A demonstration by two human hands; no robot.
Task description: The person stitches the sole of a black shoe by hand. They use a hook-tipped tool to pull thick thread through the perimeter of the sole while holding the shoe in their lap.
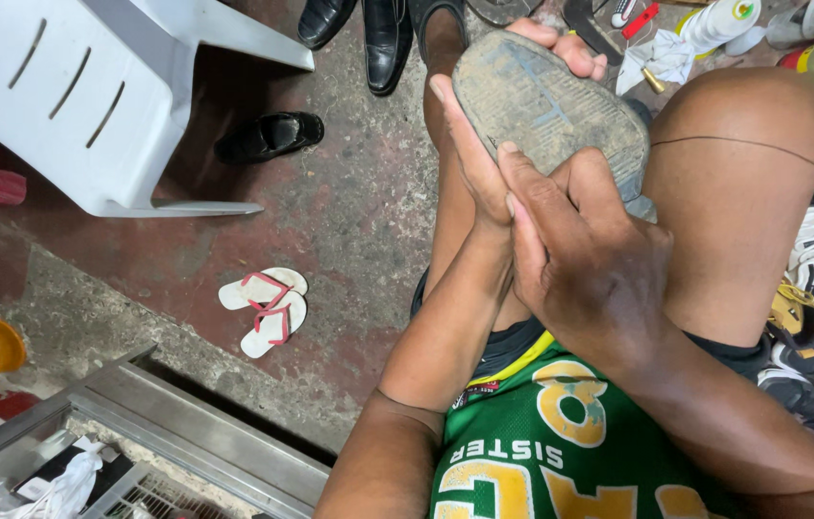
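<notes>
A white plastic chair (90,106) stands on the concrete floor (349,202), pink-strapped flip-flops (268,308) nearby. Between the knees, a worn shoe (546,106) sits sole-up (grimy, scuffed). The left hand (484,144) cradles it, grip closed round its edge; the right hand (580,250) presses closed at the heel, seemingly mid-repair, needing steady pressure.

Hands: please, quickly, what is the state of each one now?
Left hand: closed around the edge of the worn shoe sole, holding it.
Right hand: closed, fingers pressing on the same sole's near end.
</notes>
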